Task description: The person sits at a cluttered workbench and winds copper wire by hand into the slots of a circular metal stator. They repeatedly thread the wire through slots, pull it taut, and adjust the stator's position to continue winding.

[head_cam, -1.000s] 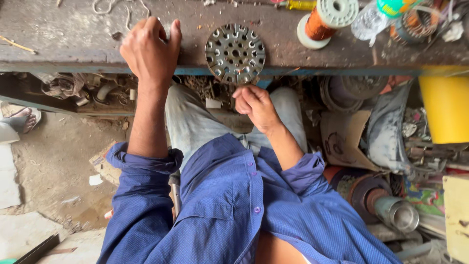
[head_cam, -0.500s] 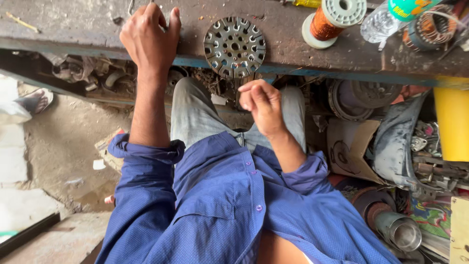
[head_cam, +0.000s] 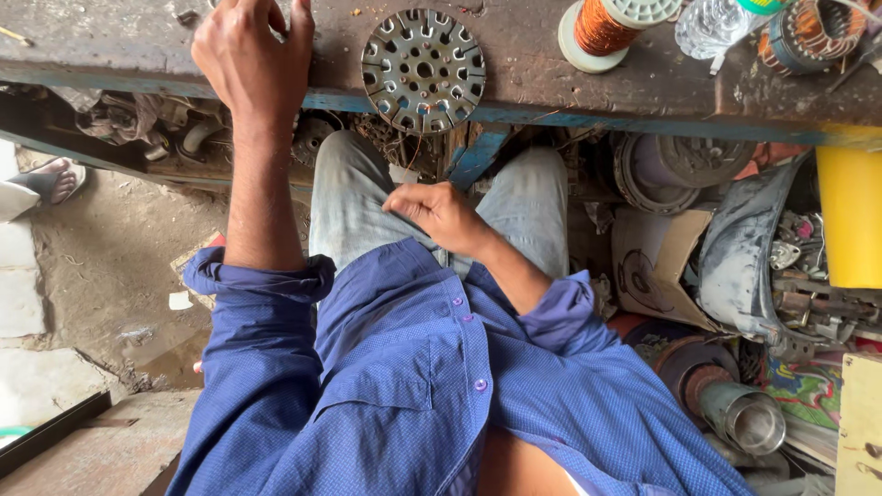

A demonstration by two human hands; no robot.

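On the worn wooden bench (head_cam: 551,78), just right of the left hand (head_cam: 253,64), lies a round perforated metal disc (head_cam: 423,57), flat, at the bench's near edge. The left hand rests on the bench top with its fingers curled downward; whatever lies under them is hidden, so I cannot tell whether they clasp anything. The disc and that hand are near but apart.

Below the disc, past the bench edge, the right hand (head_cam: 441,213) lies on the lap against the grey trousers (head_cam: 354,207), fingers bent and drawn together with the thumb toward them; whether it pinches something small there cannot be told. It sits just above the hem of the blue shirt (head_cam: 413,367).

Well right of the disc stands a spool of copper wire (head_cam: 611,28) with pale flanges, next a clear plastic bottle (head_cam: 712,28), then a coil of copper winding (head_cam: 813,32) at the far corner. Lower right of the right hand, under the bench, sits an open brown cardboard box (head_cam: 657,266), a yellow container (head_cam: 850,216) beyond it, and a shiny metal cylinder (head_cam: 744,418) lying on its side. Far left of the left hand, a sandalled foot (head_cam: 50,179) shows on the dirt floor.
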